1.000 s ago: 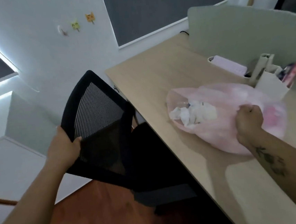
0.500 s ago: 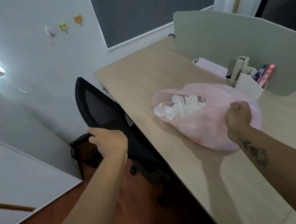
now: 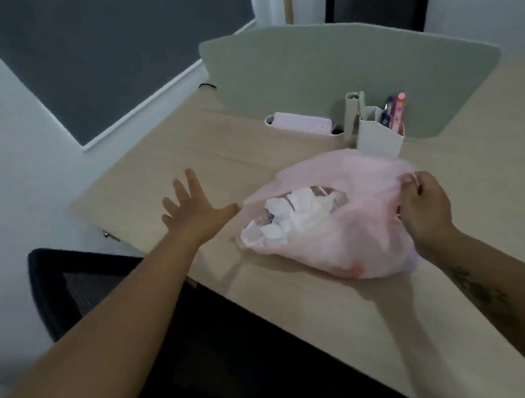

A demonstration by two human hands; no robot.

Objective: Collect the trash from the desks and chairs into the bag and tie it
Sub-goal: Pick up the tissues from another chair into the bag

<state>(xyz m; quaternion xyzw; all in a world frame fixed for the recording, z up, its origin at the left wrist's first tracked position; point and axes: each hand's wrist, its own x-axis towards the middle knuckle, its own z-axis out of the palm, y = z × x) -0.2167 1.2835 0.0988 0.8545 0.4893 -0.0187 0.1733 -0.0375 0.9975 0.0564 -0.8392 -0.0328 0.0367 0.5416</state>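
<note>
Two bare hands reached over a pale wooden tabletop [image 3: 168, 163] toward a thin pink plastic bag [image 3: 339, 242] that lay on its side near the middle of the view. The bag's mouth faced nine o'clock and gaped, showing crumpled white tissues [image 3: 288, 215] just inside.

The right hand [image 3: 422, 206], at three o'clock of the bag, had its fingers [image 3: 412, 182] pinched together on the upper edge of the bag's rim, lifting the film slightly. The left hand [image 3: 191, 209], at nine o'clock of the bag, held nothing: its fingers [image 3: 186, 187] were spread wide apart, palm down, with the thumb almost at the bag's opening; whether it touched the plastic could not be told.

The step appeared to be closing the bag for tying. To do it well, the left hand would likely need to catch the rim opposite the right hand's pinch, and both hands would gather the loose film above the tissues so none spilled from the sideways mouth. Standing the bag upright first would probably help, since the film looked flimsy and slack.

At twelve o'clock of the bag stood a white pen holder [image 3: 377, 136] with pens, touching or just behind the bag, against a grey-green divider [image 3: 322, 64]. One black mesh chair [image 3: 80, 280] sat at seven o'clock, tucked beside the tabletop edge.
</note>
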